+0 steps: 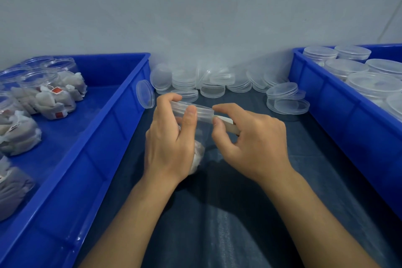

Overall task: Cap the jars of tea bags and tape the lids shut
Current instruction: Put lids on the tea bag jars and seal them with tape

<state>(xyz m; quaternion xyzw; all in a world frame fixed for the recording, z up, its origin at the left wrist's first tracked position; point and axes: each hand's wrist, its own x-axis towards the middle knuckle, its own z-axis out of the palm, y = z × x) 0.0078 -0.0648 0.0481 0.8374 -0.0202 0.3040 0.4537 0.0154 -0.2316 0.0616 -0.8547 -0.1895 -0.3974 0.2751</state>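
Note:
A clear plastic jar of tea bags point(202, 130) with its lid point(201, 110) on is tilted above the dark cloth at the centre. My left hand point(169, 139) grips the jar, thumb pressed on the lid's rim. My right hand point(250, 139) holds a pale roll of tape point(228, 125) against the right edge of the lid, forefinger and thumb pinched at the rim. The jar's lower part is hidden behind my left hand; tea bags show at its bottom.
The blue bin at left point(104, 137) holds several uncapped jars of tea bags point(52, 95). The blue bin at right point(339, 119) holds several capped jars point(374, 82). Loose clear lids point(217, 82) are piled against the white wall. One lid point(145, 97) leans on the left bin.

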